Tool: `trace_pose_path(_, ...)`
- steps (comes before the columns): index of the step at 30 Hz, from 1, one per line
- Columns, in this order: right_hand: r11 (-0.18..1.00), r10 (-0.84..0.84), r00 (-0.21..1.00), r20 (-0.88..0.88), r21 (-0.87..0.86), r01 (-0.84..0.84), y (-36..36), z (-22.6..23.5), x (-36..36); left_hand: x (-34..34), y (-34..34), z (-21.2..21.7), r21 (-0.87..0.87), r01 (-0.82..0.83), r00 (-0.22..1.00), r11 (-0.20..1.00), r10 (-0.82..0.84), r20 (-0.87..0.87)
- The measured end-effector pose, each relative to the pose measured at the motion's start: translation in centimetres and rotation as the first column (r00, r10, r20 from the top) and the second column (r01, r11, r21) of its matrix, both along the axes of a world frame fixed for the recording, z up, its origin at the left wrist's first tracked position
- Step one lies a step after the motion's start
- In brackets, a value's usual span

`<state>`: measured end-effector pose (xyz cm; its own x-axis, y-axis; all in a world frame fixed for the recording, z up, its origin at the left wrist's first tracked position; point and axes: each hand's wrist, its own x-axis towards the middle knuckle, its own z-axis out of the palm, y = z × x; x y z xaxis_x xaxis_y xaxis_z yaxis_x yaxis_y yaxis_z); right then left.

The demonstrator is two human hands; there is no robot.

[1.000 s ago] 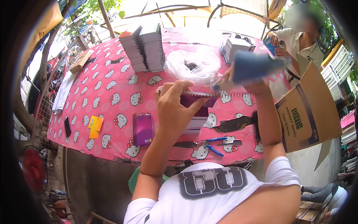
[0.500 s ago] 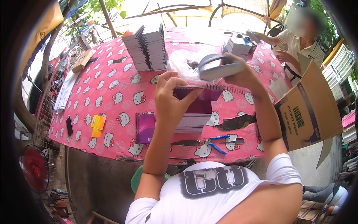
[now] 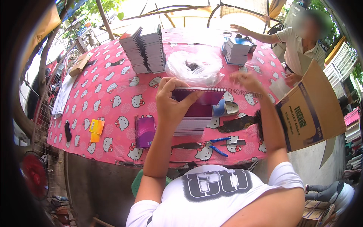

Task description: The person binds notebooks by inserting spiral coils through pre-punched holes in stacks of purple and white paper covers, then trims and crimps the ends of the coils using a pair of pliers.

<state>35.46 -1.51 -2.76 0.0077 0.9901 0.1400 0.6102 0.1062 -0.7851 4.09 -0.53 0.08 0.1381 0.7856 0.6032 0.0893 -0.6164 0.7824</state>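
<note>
My left hand [image 3: 173,96] grips a purple notebook [image 3: 208,97] by its upper left part, thumb in front and fingers behind. A dark wire coil [image 3: 244,92] runs along its top edge and sticks out to the right. My right hand [image 3: 247,82], blurred, is just above the coil's loose end; its fingers cannot be made out clearly. Under the held notebook is a stack of purple-covered pads [image 3: 193,125]. A grey and blue slipper-shaped thing [image 3: 228,108] lies to the right of this stack. Another purple notebook [image 3: 145,131] lies left of my left forearm.
Blue-handled pliers [image 3: 218,145] lie near the table edge. Tall notebook stacks [image 3: 145,53], a clear plastic bag [image 3: 194,68] and another stack [image 3: 237,51] stand farther back. A cardboard box [image 3: 314,109] is at right; a person [image 3: 302,45] reaches over the far right side.
My right hand has put the grey slipper-shaped thing down beside the pads and moved to the coil's loose end. My left hand keeps its grip. The other person's arm has stretched out leftward.
</note>
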Motion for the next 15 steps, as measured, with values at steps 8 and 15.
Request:
trace_pose_path(8,0.861,0.042,0.821,0.569,0.396,-0.318,-5.5,10.7,-11.5,0.9,-0.3,-0.4,0.038,-0.072,0.997,0.997,0.073,-0.007)
trace_pose_path(15,0.854,0.086,0.890,0.447,0.427,-0.297,-4.6,9.3,-11.2,1.0,-0.6,-0.4,0.037,-0.086,0.996,0.996,0.087,-0.023)
